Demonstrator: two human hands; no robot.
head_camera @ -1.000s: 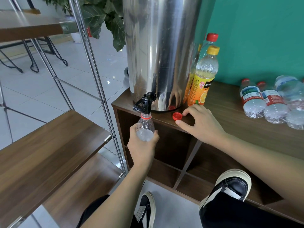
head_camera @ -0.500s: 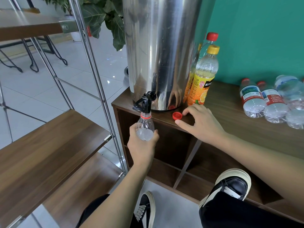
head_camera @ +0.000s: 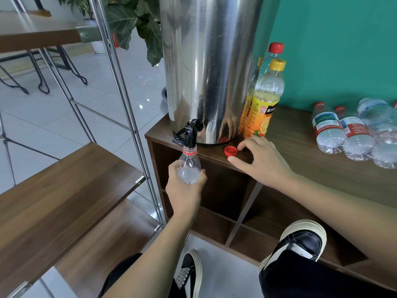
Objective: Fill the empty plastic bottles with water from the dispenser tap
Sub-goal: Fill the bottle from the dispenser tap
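1. Bottle (head_camera: pixel 189 166) sits right under the black tap (head_camera: pixel 186 134), neck up against the spout, so whatever comes out should drop straight in. Can't tell if water is running.
2. Left hand (head_camera: pixel 185 190) has its fingers curled round the bottle's lower body, holding it upright in front of the cabinet edge (nothing underneath it, so the grip does all the carrying).
3. Right hand (head_camera: pixel 260 162) lies on the wooden top (head_camera: pixel 322 175), fingers loosely spread, holding nothing; thumb and forefinger sit either side of the red cap (head_camera: pixel 231 151). My guess: kept close for re-capping.
4. Steel dispenser (head_camera: pixel 210 67) stands at 12 o'clock of the bottle.
5. Orange juice bottle (head_camera: pixel 265 100) at 1 o'clock, touching the drum or nearly so.
6. Capped water bottles (head_camera: pixel 352 134) lie on their sides at 3 o'clock, well apart.
7. Judgement: filling step underway, approx early.
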